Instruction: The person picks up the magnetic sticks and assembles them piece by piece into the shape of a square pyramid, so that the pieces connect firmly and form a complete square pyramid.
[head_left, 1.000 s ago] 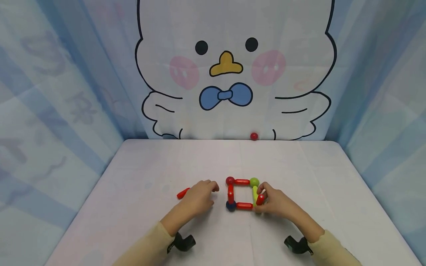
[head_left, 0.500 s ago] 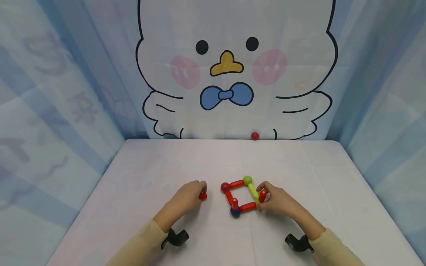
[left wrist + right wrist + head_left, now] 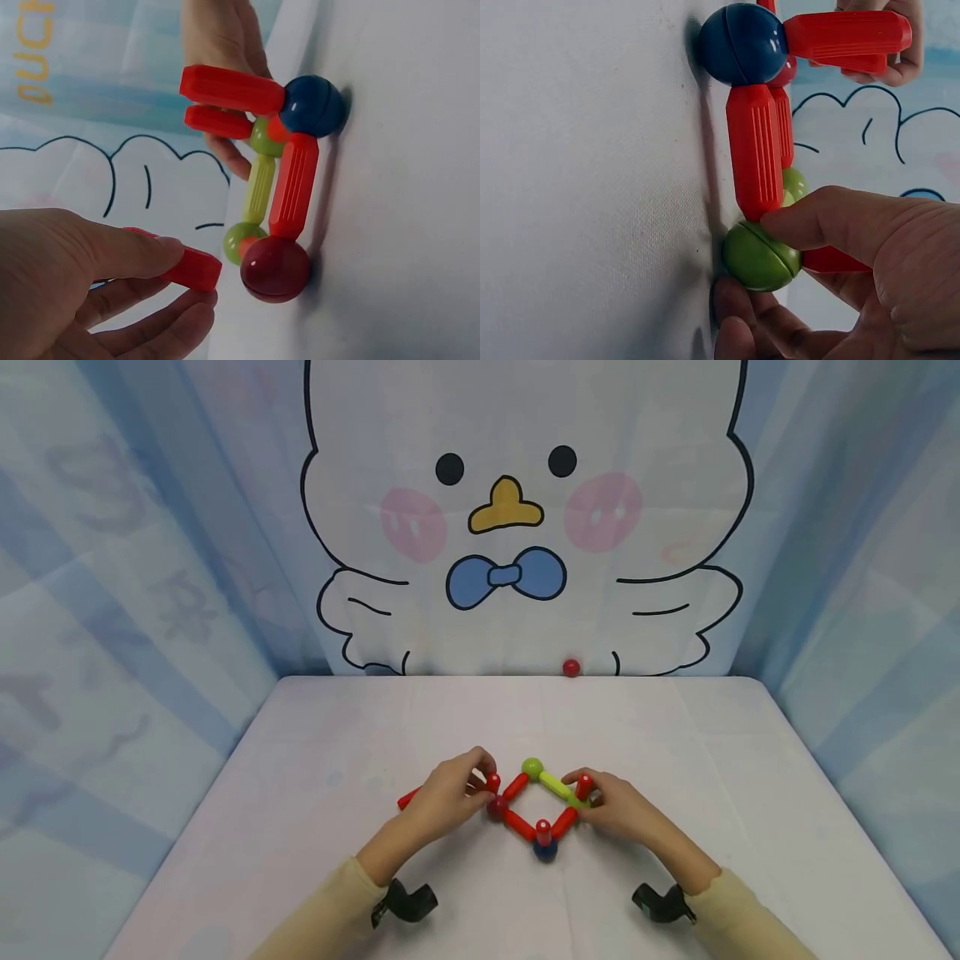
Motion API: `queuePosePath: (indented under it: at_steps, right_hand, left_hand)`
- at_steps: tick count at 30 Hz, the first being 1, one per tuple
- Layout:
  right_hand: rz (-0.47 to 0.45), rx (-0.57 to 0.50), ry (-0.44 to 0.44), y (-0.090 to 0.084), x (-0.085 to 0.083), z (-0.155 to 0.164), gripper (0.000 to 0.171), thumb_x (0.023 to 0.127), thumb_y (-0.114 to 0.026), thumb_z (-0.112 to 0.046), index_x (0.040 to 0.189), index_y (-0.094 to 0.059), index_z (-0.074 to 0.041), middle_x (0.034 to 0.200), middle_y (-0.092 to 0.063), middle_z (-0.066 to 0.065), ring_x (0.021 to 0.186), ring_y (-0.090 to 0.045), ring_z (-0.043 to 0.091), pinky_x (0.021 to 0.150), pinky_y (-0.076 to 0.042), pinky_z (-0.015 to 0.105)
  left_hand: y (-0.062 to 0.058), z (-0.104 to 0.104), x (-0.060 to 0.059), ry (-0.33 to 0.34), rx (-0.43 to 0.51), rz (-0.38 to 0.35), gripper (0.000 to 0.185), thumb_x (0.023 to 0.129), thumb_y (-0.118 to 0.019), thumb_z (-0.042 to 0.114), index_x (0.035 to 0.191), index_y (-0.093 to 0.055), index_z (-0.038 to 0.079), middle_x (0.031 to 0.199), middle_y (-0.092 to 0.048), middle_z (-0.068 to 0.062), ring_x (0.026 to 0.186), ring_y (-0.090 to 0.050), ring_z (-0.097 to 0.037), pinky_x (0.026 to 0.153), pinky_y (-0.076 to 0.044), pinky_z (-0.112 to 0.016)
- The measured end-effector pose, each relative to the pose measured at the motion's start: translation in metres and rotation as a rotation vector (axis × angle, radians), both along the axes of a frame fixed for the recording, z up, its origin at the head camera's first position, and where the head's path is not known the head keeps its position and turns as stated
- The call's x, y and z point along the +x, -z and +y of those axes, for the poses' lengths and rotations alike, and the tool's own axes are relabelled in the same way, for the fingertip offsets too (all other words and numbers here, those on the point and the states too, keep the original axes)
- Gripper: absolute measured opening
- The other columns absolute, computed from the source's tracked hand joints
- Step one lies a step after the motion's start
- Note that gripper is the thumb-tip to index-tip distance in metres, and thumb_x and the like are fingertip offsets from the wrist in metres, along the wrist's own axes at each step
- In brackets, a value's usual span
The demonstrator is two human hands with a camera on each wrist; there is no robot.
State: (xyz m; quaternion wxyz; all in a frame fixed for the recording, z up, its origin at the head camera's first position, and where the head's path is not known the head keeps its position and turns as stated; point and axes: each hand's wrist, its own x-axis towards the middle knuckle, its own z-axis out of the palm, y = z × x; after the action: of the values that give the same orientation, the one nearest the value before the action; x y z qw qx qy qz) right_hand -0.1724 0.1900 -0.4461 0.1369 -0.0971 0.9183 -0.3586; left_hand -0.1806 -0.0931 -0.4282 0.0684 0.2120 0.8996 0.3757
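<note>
The frame of magnetic sticks and balls (image 3: pixel 542 806) is lying near the front middle of the white table (image 3: pixel 315 727), turned so it is reading as a diamond in the head view. It is made of glossy plastic: ribbed red sticks, one yellow-green stick (image 3: pixel 553 784), and round balls at the corners. Four balls are showing in it: a dark red ball (image 3: pixel 274 268) at the left corner, a dark blue ball (image 3: pixel 545 850) at the near corner, a green ball (image 3: pixel 532 767) at the far corner and a second green ball (image 3: pixel 761 256) at the right corner. One red stick is standing upright on the blue ball. The left hand (image 3: pixel 448 795) is pinching a loose red stick (image 3: pixel 191 267) between thumb and curled fingers, its tip just beside the dark red ball. The right hand (image 3: pixel 617 810) is curling its thumb and fingers around the right-corner green ball and a red stick rising from it. A further red stick (image 3: pixel 407 797) is lying on the table partly hidden by the left hand, and a single small red ball (image 3: pixel 572 667) is resting well apart at the table's far edge, against the cartoon duck backdrop (image 3: pixel 517 518).
</note>
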Motion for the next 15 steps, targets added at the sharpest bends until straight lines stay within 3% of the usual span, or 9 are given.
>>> queuePosePath:
  at_steps: [9,15]
  right_hand:
    - [-0.021,0.015,0.03,0.0,-0.003,0.0,0.045,0.089,-0.071,-0.006,0.133,-0.058,-0.005,0.107,-0.062,0.011,0.089,-0.057,0.022,0.072,-0.052,0.035]
    - [-0.087,0.069,0.092,-0.003,0.001,0.003,0.054,0.095,-0.073,-0.028,0.135,-0.048,-0.003,0.093,-0.066,0.009,0.076,-0.057,0.02,0.068,-0.051,0.034]
  left_hand:
    - [0.011,0.008,0.002,0.02,0.035,-0.023,0.03,0.092,-0.075,0.003,0.114,-0.057,0.012,0.113,-0.068,-0.005,0.107,-0.071,-0.023,0.091,-0.06,-0.036]
    - [0.022,0.008,0.003,0.027,-0.034,-0.021,0.029,0.091,-0.077,0.004,0.115,-0.062,0.011,0.109,-0.069,-0.003,0.104,-0.07,-0.022,0.091,-0.059,-0.035]
